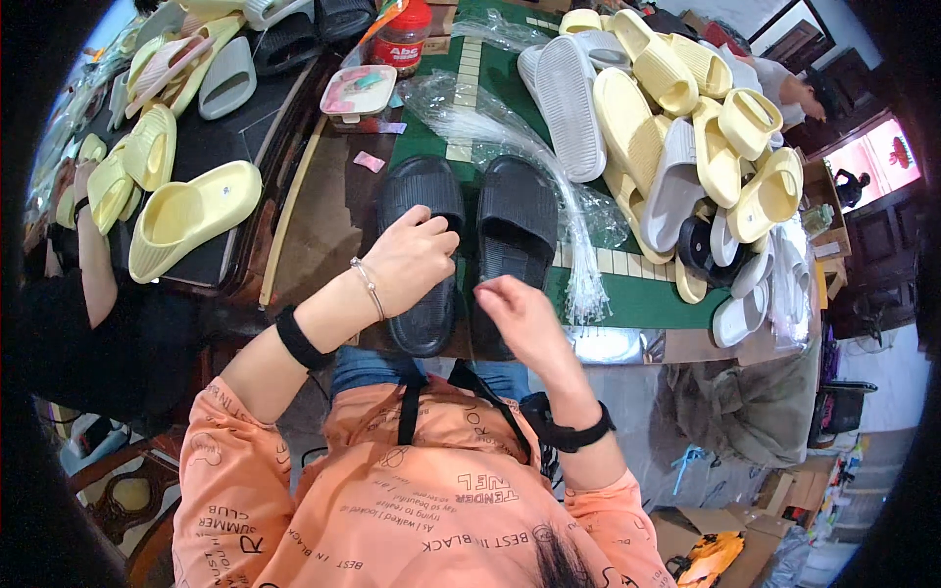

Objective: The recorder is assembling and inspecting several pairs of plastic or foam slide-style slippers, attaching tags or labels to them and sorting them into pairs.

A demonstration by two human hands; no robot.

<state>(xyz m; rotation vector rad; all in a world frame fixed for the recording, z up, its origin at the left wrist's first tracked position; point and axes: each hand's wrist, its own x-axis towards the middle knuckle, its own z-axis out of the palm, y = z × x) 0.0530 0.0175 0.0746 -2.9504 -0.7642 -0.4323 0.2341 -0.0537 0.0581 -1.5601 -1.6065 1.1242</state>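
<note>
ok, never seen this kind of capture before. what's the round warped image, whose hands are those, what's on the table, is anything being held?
There is no machine here. One wide fisheye camera worn on a person's head looks down at their own two bare hands, so straight edges bend near the rim.

The left hand rests closed on top of the left black slide sandal. The right hand sits at the near end of the right black slide sandal, fingers pinched; whether it holds anything is too small to tell.

Both sandals lie side by side on a green table. Beside them lies a bundle of thin clear plastic strands, and further right a heap of pale yellow, white and grey sandals. More yellow sandals lie on a dark table at left.
</note>
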